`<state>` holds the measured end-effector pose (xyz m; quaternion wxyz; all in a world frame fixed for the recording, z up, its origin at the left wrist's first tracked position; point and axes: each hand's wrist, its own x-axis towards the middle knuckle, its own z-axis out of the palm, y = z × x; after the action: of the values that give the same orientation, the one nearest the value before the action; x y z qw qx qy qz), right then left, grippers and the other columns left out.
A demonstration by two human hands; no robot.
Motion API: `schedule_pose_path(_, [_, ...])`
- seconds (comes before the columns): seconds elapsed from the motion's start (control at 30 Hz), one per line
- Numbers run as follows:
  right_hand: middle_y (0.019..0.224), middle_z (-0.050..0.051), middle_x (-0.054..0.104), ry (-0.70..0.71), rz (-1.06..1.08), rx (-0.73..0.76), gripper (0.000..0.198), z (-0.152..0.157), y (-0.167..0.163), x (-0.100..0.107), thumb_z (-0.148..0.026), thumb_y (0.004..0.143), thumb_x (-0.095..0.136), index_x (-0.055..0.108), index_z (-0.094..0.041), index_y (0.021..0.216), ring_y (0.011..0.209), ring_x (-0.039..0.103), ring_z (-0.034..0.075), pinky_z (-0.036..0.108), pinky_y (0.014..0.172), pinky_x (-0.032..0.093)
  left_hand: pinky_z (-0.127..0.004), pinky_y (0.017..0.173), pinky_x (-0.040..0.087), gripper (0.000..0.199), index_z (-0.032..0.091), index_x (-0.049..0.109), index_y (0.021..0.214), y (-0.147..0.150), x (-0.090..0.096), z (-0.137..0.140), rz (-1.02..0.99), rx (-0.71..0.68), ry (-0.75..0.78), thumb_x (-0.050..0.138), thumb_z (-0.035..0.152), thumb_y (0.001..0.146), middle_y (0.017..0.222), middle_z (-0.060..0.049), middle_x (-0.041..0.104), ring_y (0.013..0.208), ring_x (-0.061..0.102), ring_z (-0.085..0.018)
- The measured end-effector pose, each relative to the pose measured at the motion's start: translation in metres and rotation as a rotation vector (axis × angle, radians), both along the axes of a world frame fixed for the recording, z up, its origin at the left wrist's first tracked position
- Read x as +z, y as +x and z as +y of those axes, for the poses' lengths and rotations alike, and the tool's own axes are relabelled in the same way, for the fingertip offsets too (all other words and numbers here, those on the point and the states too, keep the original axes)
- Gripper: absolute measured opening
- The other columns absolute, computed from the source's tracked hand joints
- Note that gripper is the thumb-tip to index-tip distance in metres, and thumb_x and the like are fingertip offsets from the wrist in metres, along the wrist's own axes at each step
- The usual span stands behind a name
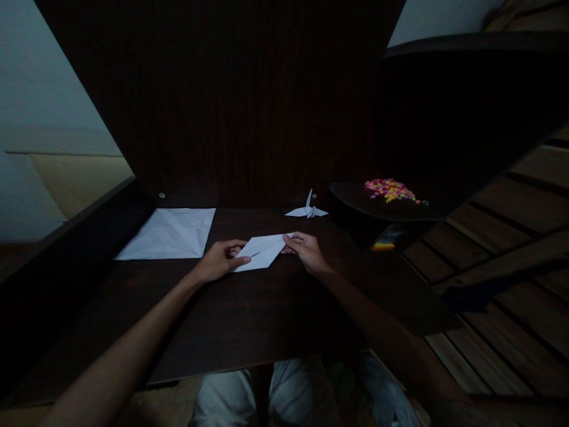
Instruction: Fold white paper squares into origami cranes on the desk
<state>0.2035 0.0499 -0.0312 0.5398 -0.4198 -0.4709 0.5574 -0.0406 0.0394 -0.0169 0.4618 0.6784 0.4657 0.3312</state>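
A piece of folded white paper (262, 250), long and pointed at its ends, is held between my two hands above the dark desk. My left hand (220, 260) pinches its left end, thumb on top and fingers behind. At the upper right tip, my right hand (304, 250) grips the paper between thumb and fingers. A slit or crease line runs along the paper's middle. Behind my right hand stands a white origami crane (307, 211) with its wings spread. To the left lies a flat sheet of creased white paper (171, 234).
On a low rounded shelf (351, 198) at the right sits a pile of small colourful pieces (391, 190). Beneath it is an object with coloured stripes (384, 240). A dark panel (231, 118) rises at the back, and a low side board (66, 237) borders the left.
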Motion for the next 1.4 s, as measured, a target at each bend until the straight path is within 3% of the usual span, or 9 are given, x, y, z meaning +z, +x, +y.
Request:
schedule_pose_path(0.13, [0.042,-0.005,0.046,0.026,-0.105,-0.087,0.04,-0.0036,-0.0032,0.0036,-0.051,0.065,0.073,0.061,-0.013,0.058,0.035,0.034,0.003,0.017,0.032,0.022,-0.026,0.059,0.048,0.045,0.015,0.068,0.105,0.0007,0.0001,-0.0013,-0.006,0.018,0.019,0.074,0.034,0.065,0.08,-0.004,0.068,0.065,0.059,-0.015])
schedule_pose_path(0.37, [0.041,-0.007,0.038,0.066,-0.102,-0.11,0.043,-0.0061,-0.0033,0.0048,-0.051,0.068,0.071,0.055,-0.015,0.052,0.036,0.029,0.003,0.019,0.035,0.017,-0.027,0.059,0.053,0.043,0.017,0.067,0.105,0.001,-0.0009,-0.003,-0.023,0.025,-0.006,0.074,0.035,0.067,0.086,-0.004,0.068,0.073,0.062,-0.017])
schedule_pose_path(0.53, [0.041,-0.007,0.039,0.103,-0.089,-0.074,0.04,-0.0077,-0.0019,0.0051,-0.049,0.072,0.069,0.058,-0.014,0.056,0.035,0.029,0.003,0.019,0.033,0.018,-0.028,0.052,0.055,0.047,0.017,0.064,0.11,0.003,-0.0001,-0.0038,-0.103,0.011,-0.115,0.074,0.036,0.067,0.085,-0.004,0.065,0.072,0.061,-0.018])
schedule_pose_path(0.67, [0.041,-0.005,0.044,0.122,-0.088,-0.072,0.039,-0.0082,-0.002,0.0055,-0.048,0.073,0.068,0.059,-0.014,0.056,0.033,0.033,0.003,0.019,0.031,0.022,-0.023,0.044,0.05,0.047,0.017,0.062,0.111,0.0032,0.0006,-0.0042,-0.1,0.011,-0.128,0.073,0.036,0.069,0.078,-0.002,0.063,0.063,0.06,-0.015])
schedule_pose_path(0.8, [0.056,-0.002,0.058,0.133,-0.035,-0.079,0.032,-0.0068,-0.001,0.0058,-0.044,0.068,0.073,0.066,-0.015,0.077,0.038,0.042,0.005,0.018,0.031,0.031,-0.021,0.04,0.042,0.047,0.016,0.064,0.109,0.0014,-0.0007,-0.0026,-0.095,0.056,-0.075,0.073,0.038,0.068,0.073,-0.002,0.063,0.053,0.055,-0.012])
schedule_pose_path(0.93, [0.062,0.0,0.063,0.173,0.005,-0.067,0.033,-0.0047,0.0012,0.0057,-0.042,0.067,0.074,0.066,-0.016,0.086,0.045,0.05,0.008,0.02,0.035,0.04,-0.024,0.051,0.047,0.046,0.015,0.068,0.105,-0.002,-0.0016,0.001,-0.119,0.109,0.004,0.074,0.038,0.066,0.083,-0.006,0.07,0.065,0.062,-0.017])
schedule_pose_path(1.23, [0.062,0.002,0.064,0.176,-0.005,-0.067,0.032,-0.0062,-0.0008,0.0067,-0.045,0.071,0.072,0.064,-0.015,0.067,0.043,0.05,0.008,0.021,0.037,0.043,-0.034,0.073,0.052,0.041,0.017,0.072,0.097,-0.0038,0.0046,0.0019,-0.1,0.185,0.061,0.076,0.037,0.062,0.091,-0.008,0.073,0.082,0.066,-0.023])
schedule_pose_path(1.4, [0.062,0.002,0.064,0.182,-0.016,-0.094,0.03,-0.0044,0.0004,0.0057,-0.044,0.07,0.072,0.065,-0.015,0.069,0.045,0.053,0.009,0.023,0.04,0.046,-0.029,0.064,0.051,0.042,0.016,0.071,0.098,-0.0065,0.0016,0.0041,-0.065,0.175,0.04,0.076,0.041,0.064,0.088,-0.007,0.072,0.073,0.064,-0.02])
